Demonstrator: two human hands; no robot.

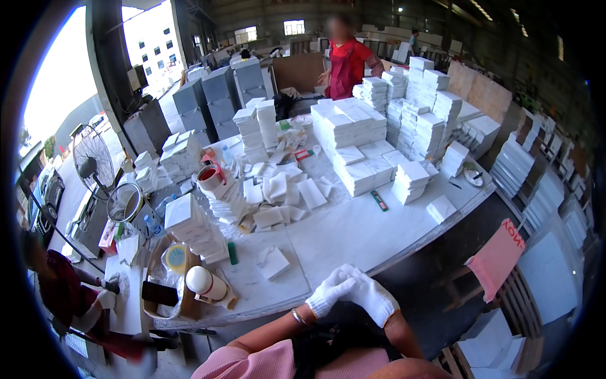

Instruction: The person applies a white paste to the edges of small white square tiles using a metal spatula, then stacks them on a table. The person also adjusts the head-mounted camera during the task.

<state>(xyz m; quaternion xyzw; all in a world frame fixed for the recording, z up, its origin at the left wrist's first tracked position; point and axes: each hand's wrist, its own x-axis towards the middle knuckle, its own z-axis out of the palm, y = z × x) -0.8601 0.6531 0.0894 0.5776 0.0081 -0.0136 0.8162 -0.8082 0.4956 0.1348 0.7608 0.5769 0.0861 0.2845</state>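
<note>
My left hand (326,294) and my right hand (374,299), both in white knit gloves, are clasped together in front of my body, just off the table's near edge. Their fingers close against each other and partly hide one another. No object shows between them. The nearest loose piece is a square white marble tile stack (273,262) on the pale tabletop (334,246), left of my hands. Further left stand a white cylindrical flask (207,283), a green block (233,253) and a tall stack of white tiles (192,224).
Broken tile pieces (278,189) litter the table's middle. Large tile stacks (350,129) rise behind. A green-and-red tool (379,201) lies near the right side. A person in red (344,66) stands across the table; another person (72,294) works at left. Pink cloth (497,260) hangs at right.
</note>
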